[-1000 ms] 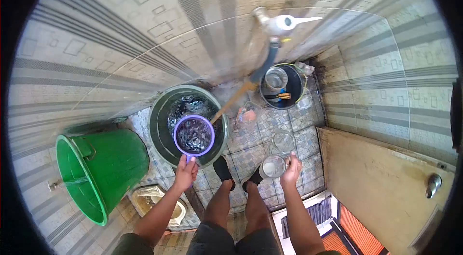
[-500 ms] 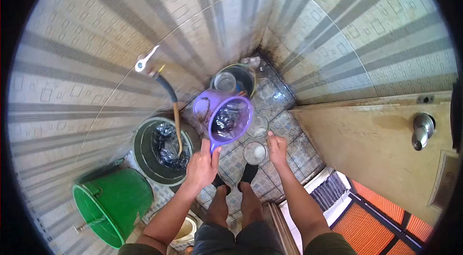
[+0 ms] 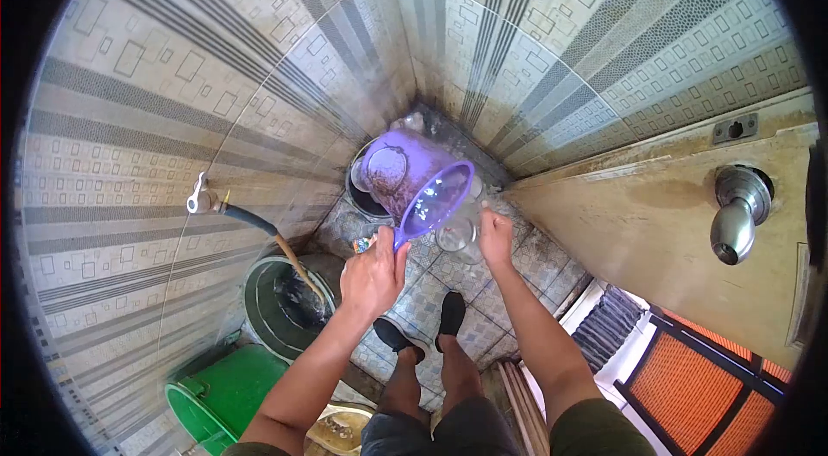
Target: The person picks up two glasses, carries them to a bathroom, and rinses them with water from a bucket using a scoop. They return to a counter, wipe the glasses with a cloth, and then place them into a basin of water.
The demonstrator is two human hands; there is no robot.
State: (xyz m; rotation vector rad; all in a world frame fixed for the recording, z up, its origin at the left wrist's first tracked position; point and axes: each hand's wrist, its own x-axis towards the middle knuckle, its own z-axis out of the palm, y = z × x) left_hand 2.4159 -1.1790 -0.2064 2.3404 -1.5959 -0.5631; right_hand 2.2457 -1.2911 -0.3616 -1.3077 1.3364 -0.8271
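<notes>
My left hand is closed around the handle of a purple dipper. The dipper is tilted, its mouth facing me and to the right, with glinting water at the rim and dark grime on its outer base. My right hand is a fist beside a clear see-through container, gripping it at its side; the grip itself is partly hidden. Dipper and container are close together above the tiled floor. Behind the dipper stands a dark bucket, mostly covered by it.
A grey-green tub with water stands left, under a wall tap with a hose. Nearer lie a green bucket and a yellowish basin. At right are a door with a metal knob and a dark mat.
Both hands have moved farther forward, the dipper rising and tipping toward the right over the clear container. My view has shifted, showing the tap and tub lower.
</notes>
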